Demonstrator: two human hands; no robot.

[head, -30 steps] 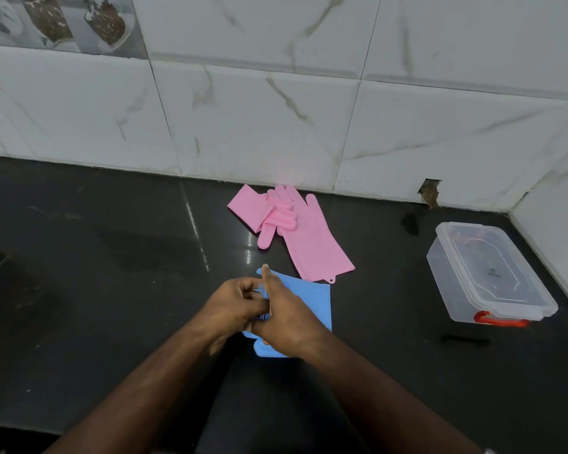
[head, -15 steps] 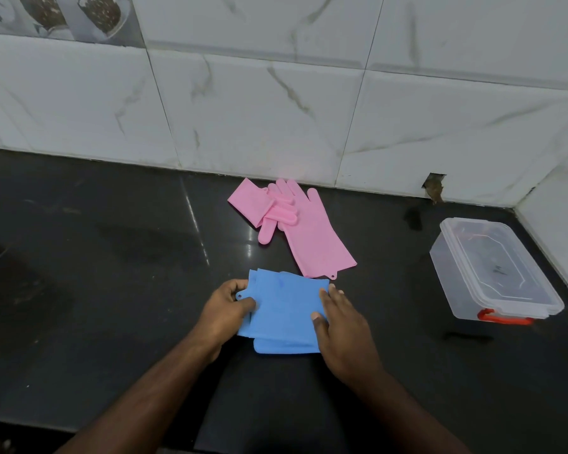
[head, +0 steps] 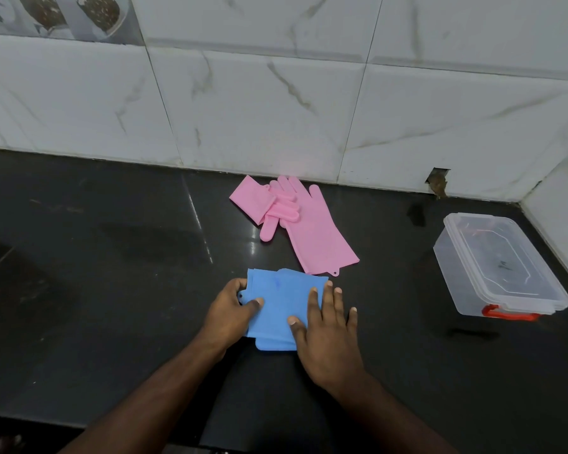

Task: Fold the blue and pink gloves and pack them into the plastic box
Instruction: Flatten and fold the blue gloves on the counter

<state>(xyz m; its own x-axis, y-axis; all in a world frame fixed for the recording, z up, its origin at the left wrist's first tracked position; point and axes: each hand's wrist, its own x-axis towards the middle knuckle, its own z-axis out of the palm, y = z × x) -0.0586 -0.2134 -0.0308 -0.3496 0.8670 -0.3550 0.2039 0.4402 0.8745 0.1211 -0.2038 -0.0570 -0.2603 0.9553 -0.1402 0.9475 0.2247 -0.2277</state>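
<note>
My right hand (head: 327,326) has come off the bundle and now presses flat, fingers spread, while my left hand (head: 232,309) pinches the folded blue gloves (head: 281,298) on the counter (head: 112,290), pink gloves (head: 304,229) still unfolded, plastic box (head: 495,263) lidded.

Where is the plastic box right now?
In the head view, the plastic box sits lid-on at the right of the black counter, near the wall corner, apart from the pink gloves.

Both bare forearms reach forward from the lower edge and converge. The left hand (head: 232,311) is curled, thumb laid flat on top and fingers tucked at the side. The right hand (head: 325,329) lies palm down, fingers spread and extended.
</note>
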